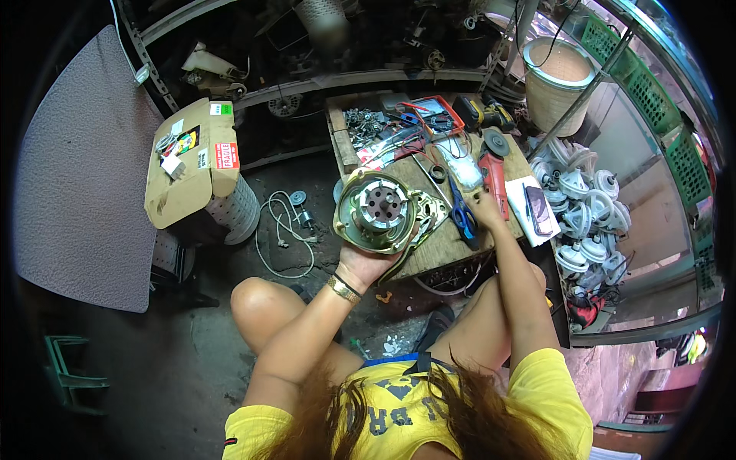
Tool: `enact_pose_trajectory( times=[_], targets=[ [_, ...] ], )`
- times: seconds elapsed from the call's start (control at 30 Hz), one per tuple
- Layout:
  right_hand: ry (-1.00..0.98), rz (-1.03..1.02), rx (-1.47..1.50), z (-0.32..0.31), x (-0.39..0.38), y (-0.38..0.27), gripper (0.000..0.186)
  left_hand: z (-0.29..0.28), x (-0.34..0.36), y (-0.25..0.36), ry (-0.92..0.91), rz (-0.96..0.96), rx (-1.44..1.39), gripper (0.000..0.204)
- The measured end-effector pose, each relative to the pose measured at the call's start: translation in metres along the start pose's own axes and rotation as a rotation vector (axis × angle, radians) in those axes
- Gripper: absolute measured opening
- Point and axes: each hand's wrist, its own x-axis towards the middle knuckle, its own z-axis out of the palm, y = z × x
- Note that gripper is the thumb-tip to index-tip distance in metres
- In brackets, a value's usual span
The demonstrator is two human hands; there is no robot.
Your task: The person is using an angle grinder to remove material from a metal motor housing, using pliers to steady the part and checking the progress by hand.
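Observation:
My left hand [368, 264] is closed from below around an electric motor [386, 205]. The motor is a round, brassy metal housing, open side up, with a ring of pale segments round a dark core and a shaft in the middle. My right hand [484, 208] is over the workbench [429, 257] with its fingers curled. Whatever they hold is too small or hidden to make out. Beside that hand lie blue-handled scissors [463, 218] and a red angle grinder [494, 176]. Behind the motor, a flat metal bracket [433, 208] partly shows at the bench edge.
A yellow-black cordless drill [487, 115], a red tray [437, 115] and loose screws [368, 125] occupy the bench's far end. A phone [538, 211] rests on white paper at right, near piled white plastic parts [586, 203]. On the left stands a cardboard box [192, 169]; a cable [264, 238] lies on the floor.

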Motion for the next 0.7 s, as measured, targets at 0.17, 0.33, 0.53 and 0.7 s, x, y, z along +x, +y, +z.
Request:
enact_pose_trajectory(
  times=[0.17, 0.33, 0.53, 0.7],
  targets=[
    [-0.053, 0.064, -0.126, 0.025, -0.012, -0.029, 0.067, 0.006, -0.008, -0.003, -0.044, 0.012, 0.118, 0.063],
    [-0.203, 0.115, -0.060, 0.012, -0.007, -0.029, 0.065, 0.015, -0.013, -0.002, -0.055, 0.062, 0.284, 0.080],
    [0.034, 0.021, 0.574, -0.031, -0.020, -0.049, 0.045, 0.008, -0.016, 0.003, -0.181, 0.041, 0.336, 0.094],
    [0.160, -0.858, 0.269, -0.091, -0.067, -0.145, 0.056, 0.017, -0.018, -0.007, -0.096, -0.011, 0.320, 0.091]
  ],
)
